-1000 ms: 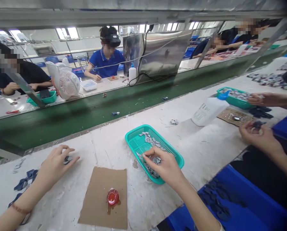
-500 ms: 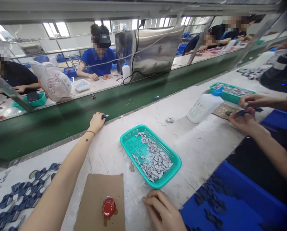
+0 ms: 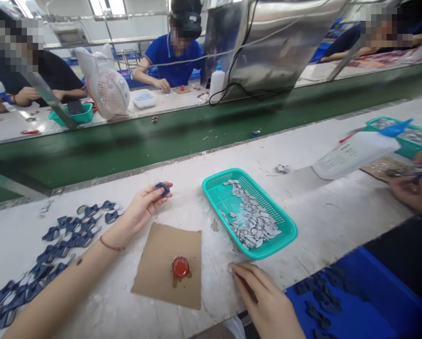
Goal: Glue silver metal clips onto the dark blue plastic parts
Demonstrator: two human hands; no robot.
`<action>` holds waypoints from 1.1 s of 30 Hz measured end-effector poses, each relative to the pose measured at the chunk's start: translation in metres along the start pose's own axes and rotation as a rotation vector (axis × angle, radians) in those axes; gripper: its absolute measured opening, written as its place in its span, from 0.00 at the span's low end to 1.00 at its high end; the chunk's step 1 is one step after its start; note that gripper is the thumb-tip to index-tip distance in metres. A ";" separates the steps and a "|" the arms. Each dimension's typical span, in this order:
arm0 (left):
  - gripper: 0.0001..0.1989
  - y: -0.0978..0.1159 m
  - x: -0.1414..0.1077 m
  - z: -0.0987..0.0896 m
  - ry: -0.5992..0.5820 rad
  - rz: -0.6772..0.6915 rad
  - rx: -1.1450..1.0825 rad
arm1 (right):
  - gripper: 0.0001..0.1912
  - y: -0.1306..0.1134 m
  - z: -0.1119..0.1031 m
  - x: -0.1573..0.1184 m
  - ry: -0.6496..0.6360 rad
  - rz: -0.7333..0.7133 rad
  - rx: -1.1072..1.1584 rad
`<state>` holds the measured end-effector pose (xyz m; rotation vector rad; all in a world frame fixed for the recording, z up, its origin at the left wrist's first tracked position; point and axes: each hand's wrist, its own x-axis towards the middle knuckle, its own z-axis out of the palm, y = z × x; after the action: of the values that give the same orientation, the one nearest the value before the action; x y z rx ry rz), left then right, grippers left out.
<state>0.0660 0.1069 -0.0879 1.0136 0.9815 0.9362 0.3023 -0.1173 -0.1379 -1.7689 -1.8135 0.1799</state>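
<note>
My left hand (image 3: pixel 145 207) grips a small dark blue moulded part (image 3: pixel 163 189) above the white tabletop. Close to the near end of a green plastic basket (image 3: pixel 206 188), my right hand (image 3: pixel 263 294) is closed in a pinch around a tiny pale piece (image 3: pixel 231 267). Inside the basket lie many small light grey pieces (image 3: pixel 255 223). A piece of brown cardboard (image 3: pixel 154 278) rests between my hands, and on it sits a red round cap (image 3: pixel 180 267) with wet brownish stains beside it.
Rows of dark blue parts (image 3: pixel 60 242) lie at the left. A white bottle with a blue nozzle (image 3: pixel 355 153) stands tilted-looking at right, near a co-worker's hands (image 3: pixel 416 188). A blue bin (image 3: pixel 380 292) holds more dark parts. A green belt (image 3: pixel 182 134) runs behind the table.
My left hand has come back from the belt's edge towards the cardboard, with the dark blue part still in it. My right hand stays pinched near the basket. The camera view has shifted.
</note>
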 end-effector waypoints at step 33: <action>0.07 -0.056 -0.088 -0.031 -0.083 0.207 -0.001 | 0.08 -0.098 0.021 0.065 -0.284 -0.046 0.298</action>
<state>0.0207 0.0172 -0.1303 1.1600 0.8168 1.0559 0.2115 -0.0596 -0.0868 -1.5494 -1.9020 0.6760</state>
